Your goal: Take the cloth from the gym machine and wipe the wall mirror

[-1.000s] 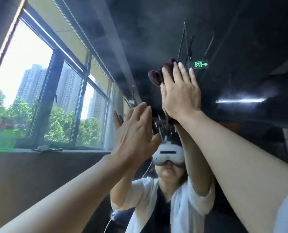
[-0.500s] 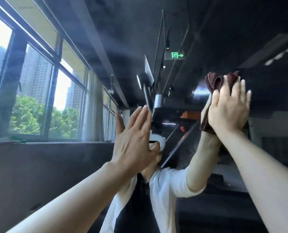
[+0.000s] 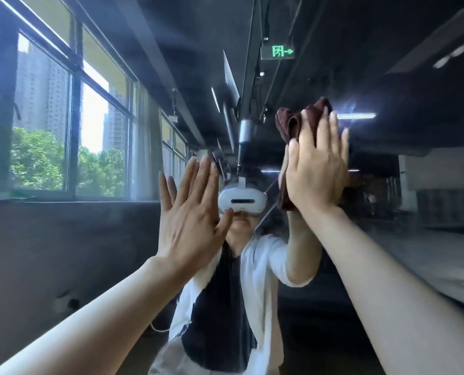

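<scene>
The wall mirror (image 3: 387,239) fills the view in front of me and shows my reflection in a white headset. My right hand (image 3: 317,169) presses a dark red cloth (image 3: 290,123) flat against the glass with straight fingers, at about head height. The bunched cloth sticks out above and to the left of my fingers. Lower and to the left, my left hand (image 3: 190,220) lies flat on the mirror with its fingers spread and holds nothing.
Tall windows (image 3: 95,125) over a dark ledge run along the left, with trees and towers outside. A green exit sign (image 3: 278,52) and ceiling rails show at the top. A dim gym floor (image 3: 428,255) shows at the right.
My right hand swept the cloth across the mirror to the right, then came partway back to the left. My left hand stayed flat on the glass.
</scene>
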The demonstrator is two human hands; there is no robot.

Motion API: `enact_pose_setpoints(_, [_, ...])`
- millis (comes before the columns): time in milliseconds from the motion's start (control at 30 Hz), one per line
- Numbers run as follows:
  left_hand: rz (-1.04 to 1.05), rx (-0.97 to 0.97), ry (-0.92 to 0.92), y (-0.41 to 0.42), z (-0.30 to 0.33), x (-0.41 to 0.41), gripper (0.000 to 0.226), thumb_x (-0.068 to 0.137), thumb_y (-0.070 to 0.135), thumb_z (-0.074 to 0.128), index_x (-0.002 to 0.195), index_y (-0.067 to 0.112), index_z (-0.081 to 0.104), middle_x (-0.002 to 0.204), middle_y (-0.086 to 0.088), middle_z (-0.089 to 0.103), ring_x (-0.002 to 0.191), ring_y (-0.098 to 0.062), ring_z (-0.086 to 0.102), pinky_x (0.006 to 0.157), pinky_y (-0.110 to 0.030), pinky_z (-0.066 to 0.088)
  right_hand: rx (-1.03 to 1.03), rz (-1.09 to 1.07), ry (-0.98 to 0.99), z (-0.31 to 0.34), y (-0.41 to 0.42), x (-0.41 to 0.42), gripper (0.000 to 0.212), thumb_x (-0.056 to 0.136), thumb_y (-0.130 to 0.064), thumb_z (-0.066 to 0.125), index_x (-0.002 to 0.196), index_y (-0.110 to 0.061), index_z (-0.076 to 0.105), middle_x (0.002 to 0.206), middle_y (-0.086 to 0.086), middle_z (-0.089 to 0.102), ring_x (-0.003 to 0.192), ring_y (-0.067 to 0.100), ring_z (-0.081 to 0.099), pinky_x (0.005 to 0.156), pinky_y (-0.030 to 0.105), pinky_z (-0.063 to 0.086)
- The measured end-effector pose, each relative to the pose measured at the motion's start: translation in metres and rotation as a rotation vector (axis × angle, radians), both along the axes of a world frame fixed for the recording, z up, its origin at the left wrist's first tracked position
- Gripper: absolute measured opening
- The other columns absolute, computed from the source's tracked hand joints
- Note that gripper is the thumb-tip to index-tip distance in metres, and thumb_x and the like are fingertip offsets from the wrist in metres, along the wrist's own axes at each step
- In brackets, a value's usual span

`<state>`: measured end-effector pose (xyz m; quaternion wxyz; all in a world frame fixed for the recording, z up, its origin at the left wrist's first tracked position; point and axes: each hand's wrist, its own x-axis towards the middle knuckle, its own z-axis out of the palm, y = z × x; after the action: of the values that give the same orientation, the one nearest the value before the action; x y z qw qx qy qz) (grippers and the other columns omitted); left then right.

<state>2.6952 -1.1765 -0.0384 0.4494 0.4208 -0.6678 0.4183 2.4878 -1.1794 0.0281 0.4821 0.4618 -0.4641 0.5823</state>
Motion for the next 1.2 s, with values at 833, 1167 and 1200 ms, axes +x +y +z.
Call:
enact_pose_setpoints(833, [-0.037, 0.278, -0.025, 0.018, -0.318, 0.027, 0.067, 0.097, 0.033, 0.046, 0.155, 0.007, 0.024, 0.167, -0.005, 0.01, 0.154, -0.026, 0.012, 0.121, -0.06, 0.001, 0.278, -0.033, 0.666, -0.384, -0.004, 0.05, 0.046, 0.102, -0.023, 0.035, 0.146, -0.021, 0.047, 0.158, 0.007, 0.031, 0.146, 0.024, 0.03, 0.125, 0.041, 0.012])
enact_pose_setpoints(1167, [0.037, 0.458, -0.108, 0.043, -0.36, 0.05, 0.076, 0.091, 0.035, 0.045, 0.158, 0.014, 0.016, 0.168, -0.003, 0.006, 0.154, -0.026, 0.005, 0.119, -0.063, -0.002, 0.299, -0.007, 0.446, -0.356, 0.012, 0.018, 0.051, 0.101, -0.018, 0.047, 0.151, -0.017, 0.041, 0.155, 0.017, 0.037, 0.147, 0.03, 0.024, 0.125, 0.044, 0.005])
enact_pose_setpoints(1200, [0.038, 0.467, -0.106, 0.042, -0.362, 0.049, 0.076, 0.092, 0.035, 0.045, 0.159, 0.014, 0.016, 0.168, -0.004, 0.007, 0.154, -0.027, 0.005, 0.119, -0.063, -0.002, 0.249, 0.024, 0.291, -0.34, 0.008, 0.018, 0.051, 0.101, -0.019, 0.05, 0.151, -0.015, 0.041, 0.153, 0.021, 0.039, 0.147, 0.034, 0.026, 0.125, 0.044, 0.006])
